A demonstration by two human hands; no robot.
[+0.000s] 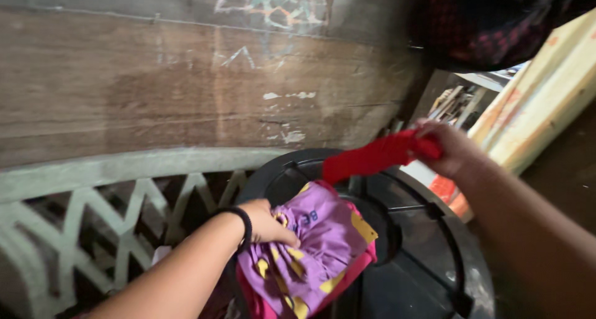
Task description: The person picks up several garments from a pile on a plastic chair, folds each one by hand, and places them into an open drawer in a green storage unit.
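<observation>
My left hand (267, 223), with a black band on its wrist, grips a bunched purple garment with yellow marks and pink edging (316, 251) over a large black round container lid (422, 244). My right hand (450, 146) is raised at the right and closed on one end of a red cloth (372, 157). The red cloth stretches down-left from that hand to the top of the purple garment.
A worn wooden plank wall (155, 83) with chalk marks fills the back. A pale green lattice railing (105, 195) runs along the lower left. Light wooden boards (546, 95) lean at the right, dark cloth (490, 21) hangs above them.
</observation>
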